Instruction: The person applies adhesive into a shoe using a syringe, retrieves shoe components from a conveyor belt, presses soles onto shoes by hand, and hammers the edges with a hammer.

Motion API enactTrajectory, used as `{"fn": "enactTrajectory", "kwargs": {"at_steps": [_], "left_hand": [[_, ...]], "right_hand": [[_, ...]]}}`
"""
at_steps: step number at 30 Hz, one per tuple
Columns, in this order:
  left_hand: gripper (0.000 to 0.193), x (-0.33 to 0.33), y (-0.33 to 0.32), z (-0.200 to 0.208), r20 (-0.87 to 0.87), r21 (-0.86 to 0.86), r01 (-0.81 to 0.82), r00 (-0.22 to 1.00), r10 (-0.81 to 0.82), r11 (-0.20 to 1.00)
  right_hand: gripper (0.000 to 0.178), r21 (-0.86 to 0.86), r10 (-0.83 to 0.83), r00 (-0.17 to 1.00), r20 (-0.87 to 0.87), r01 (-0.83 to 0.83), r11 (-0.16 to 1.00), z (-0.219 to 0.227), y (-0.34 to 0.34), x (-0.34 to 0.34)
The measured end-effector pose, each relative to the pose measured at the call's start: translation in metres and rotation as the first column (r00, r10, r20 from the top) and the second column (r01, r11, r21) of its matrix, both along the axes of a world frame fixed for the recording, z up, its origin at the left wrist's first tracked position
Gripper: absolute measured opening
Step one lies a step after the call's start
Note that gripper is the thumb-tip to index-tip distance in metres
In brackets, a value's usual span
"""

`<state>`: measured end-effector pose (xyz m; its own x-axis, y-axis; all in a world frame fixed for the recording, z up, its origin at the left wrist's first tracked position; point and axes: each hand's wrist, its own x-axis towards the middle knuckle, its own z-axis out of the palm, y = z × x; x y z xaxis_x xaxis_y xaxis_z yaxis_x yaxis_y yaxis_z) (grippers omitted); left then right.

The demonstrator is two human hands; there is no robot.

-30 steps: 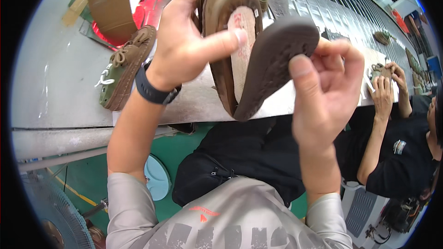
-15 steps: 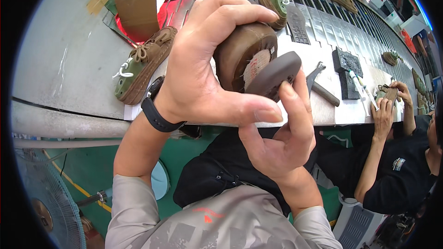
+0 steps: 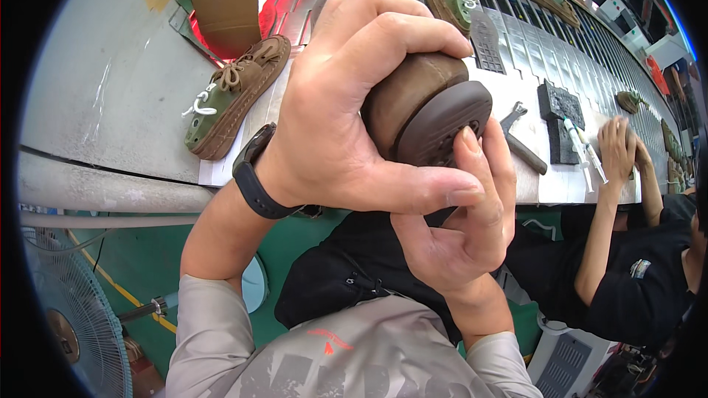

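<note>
The left hand (image 3: 332, 118) grasps a brown shoe (image 3: 417, 88) above the front edge of the table (image 3: 125, 103), its fingers curled over the top and its thumb stretched out below. A dark sole (image 3: 435, 129) lies against the shoe, ridged side toward the right hand (image 3: 464, 232). The right hand's fingertips touch that sole; the left thumb covers part of the right hand, so I cannot tell whether it pinches the sole. To the left, a laced brown-and-green shoe (image 3: 240, 96) rests on the table. To the right lie a metal tool (image 3: 525, 149), a black block (image 3: 560, 114) and two white tubes (image 3: 582, 151).
</note>
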<state>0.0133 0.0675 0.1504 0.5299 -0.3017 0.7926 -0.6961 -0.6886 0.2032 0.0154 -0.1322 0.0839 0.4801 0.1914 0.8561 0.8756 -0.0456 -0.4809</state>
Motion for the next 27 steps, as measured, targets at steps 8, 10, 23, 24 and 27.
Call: {"fn": "enactTrajectory", "kwargs": {"at_steps": [8, 10, 23, 24, 27], "left_hand": [[0.097, 0.003, -0.003, -0.003, 0.017, -0.019, -0.001, 1.000, 0.001, 1.000], [0.095, 0.003, -0.004, -0.004, 0.038, -0.013, -0.001, 0.999, 0.001, 1.000], [0.070, -0.009, -0.008, 0.001, 0.032, -0.014, -0.054, 0.998, 0.054, 0.998], [0.070, -0.012, -0.010, 0.003, 0.034, -0.009, -0.052, 0.998, 0.053, 0.999], [0.063, -0.016, -0.012, 0.001, -0.011, -0.056, -0.046, 0.999, 0.045, 0.997]], "right_hand": [[0.078, -0.026, -0.018, 1.000, -0.014, 0.018, 1.000, 0.000, -0.001, -0.001], [0.077, -0.028, -0.019, 1.000, -0.013, 0.019, 0.999, 0.000, -0.001, -0.001], [0.070, -0.037, -0.046, 0.998, 0.036, 0.047, 0.998, -0.001, 0.000, -0.004], [0.069, -0.017, -0.022, 1.000, 0.017, 0.022, 1.000, -0.001, 0.000, -0.005], [0.069, 0.016, -0.017, 0.999, 0.051, 0.016, 1.000, -0.006, 0.003, -0.003]]}}
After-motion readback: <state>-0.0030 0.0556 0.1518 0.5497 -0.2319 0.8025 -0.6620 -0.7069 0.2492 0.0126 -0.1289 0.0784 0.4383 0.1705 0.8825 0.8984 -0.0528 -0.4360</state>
